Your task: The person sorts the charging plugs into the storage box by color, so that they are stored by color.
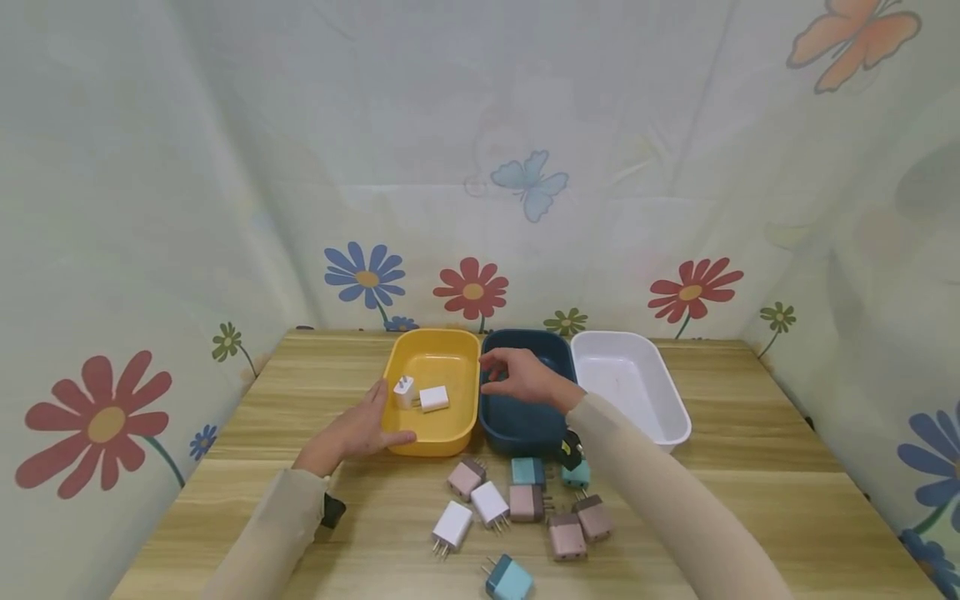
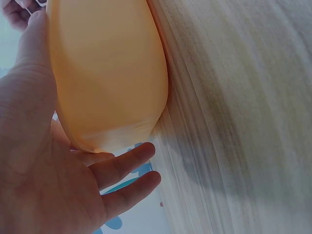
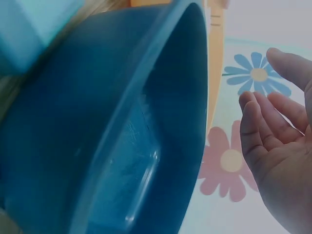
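My left hand [image 1: 361, 427] holds the near left corner of a yellow bin [image 1: 429, 447]. Its thumb lies along the rim, and the other fingers reach round the outside wall [image 2: 112, 73]. Two white plug chargers, one white charger [image 1: 433, 399] on its side and another charger [image 1: 404, 390] with prongs up, lie inside the bin. My right hand [image 1: 525, 377] hovers over the dark blue bin [image 1: 528, 437], fingertips near the side shared with the yellow one. In the right wrist view this hand [image 3: 278, 126] has loosely bent fingers with nothing between them.
A white bin [image 1: 626, 379] stands right of the blue one. In front lie several loose chargers: white [image 1: 452, 524], pink [image 1: 567, 536], teal [image 1: 510, 577] and a black one [image 1: 572, 450] close to the right sleeve. A flowered curtain [image 1: 420, 208] hangs behind the wooden table [image 1: 720, 500].
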Demonstrator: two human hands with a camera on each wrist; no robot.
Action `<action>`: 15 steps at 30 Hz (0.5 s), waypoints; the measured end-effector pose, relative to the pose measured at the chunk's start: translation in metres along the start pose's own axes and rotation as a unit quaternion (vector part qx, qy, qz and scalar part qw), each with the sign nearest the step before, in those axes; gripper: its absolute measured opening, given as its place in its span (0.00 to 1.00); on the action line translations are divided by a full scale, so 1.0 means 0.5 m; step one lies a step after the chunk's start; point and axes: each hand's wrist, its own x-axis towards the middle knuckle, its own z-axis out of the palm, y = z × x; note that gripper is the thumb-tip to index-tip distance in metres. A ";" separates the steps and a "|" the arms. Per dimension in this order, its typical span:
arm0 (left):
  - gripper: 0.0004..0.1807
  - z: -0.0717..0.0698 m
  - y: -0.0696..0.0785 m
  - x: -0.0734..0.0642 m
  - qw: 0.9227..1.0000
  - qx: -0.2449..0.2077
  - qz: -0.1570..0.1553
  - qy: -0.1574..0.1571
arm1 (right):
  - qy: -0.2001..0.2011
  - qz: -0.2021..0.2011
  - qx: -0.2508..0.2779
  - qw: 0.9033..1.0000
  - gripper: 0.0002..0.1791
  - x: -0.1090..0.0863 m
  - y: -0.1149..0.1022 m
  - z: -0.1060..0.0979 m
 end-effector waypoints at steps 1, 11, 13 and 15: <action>0.65 0.000 -0.001 0.000 1.000 0.002 0.001 0.000 | -0.005 -0.009 -0.005 1.000 0.26 -0.004 0.001 -0.001; 0.65 0.000 -0.004 0.001 1.000 0.006 -0.002 -0.002 | -0.041 -0.050 -0.032 0.997 0.25 -0.047 -0.009 0.000; 0.65 0.000 -0.004 0.000 1.000 0.006 -0.005 -0.003 | -0.047 -0.048 -0.033 0.997 0.25 -0.054 -0.010 0.001; 0.65 0.001 -0.004 0.001 1.000 0.005 -0.004 -0.003 | -0.053 -0.051 -0.034 0.997 0.25 -0.061 -0.011 0.003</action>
